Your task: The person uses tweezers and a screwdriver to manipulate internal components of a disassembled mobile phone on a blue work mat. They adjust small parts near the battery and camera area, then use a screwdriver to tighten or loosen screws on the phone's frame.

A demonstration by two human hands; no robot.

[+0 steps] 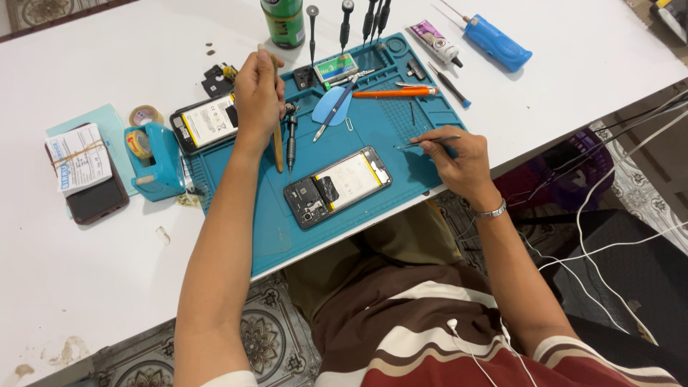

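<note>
Opened phone [337, 187] — near mat's [401, 132] front edge | hands apart: left [258, 97] grips stick [276, 122], right [459, 154] tweezers [430, 142]

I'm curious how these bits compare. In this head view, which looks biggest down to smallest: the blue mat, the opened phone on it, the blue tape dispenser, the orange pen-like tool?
1. Blue mat, by far.
2. Opened phone.
3. Blue tape dispenser: close to the phone in bulk, so this order is unsure.
4. Orange pen-like tool, slimmest.
</note>
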